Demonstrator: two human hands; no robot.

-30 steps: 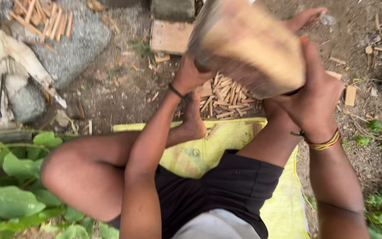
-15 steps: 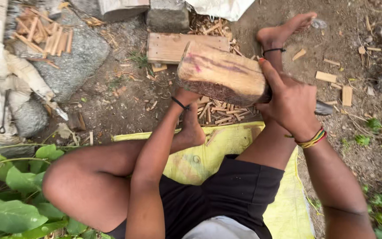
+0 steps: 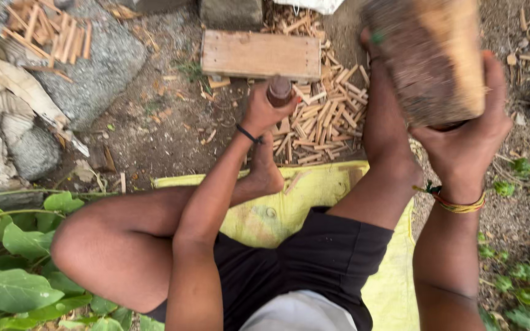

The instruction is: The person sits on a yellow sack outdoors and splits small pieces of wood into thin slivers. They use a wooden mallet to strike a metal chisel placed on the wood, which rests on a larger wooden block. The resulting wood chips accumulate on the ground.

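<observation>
Both arms reach forward: left hand (image 3: 264, 111) grips a brown handle (image 3: 280, 91), right hand (image 3: 464, 138) clutches a raised wood block (image 3: 433, 55).

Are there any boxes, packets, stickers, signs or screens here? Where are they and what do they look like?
No signs, screens or stickers show.
Yellow sack: flat on the ground under the seated person, crumpled, plain yellow.
White sack: at the top edge behind the wooden board, only a white corner shows.
Left hand grips a dark round handle; right hand holds a wood block.
</observation>
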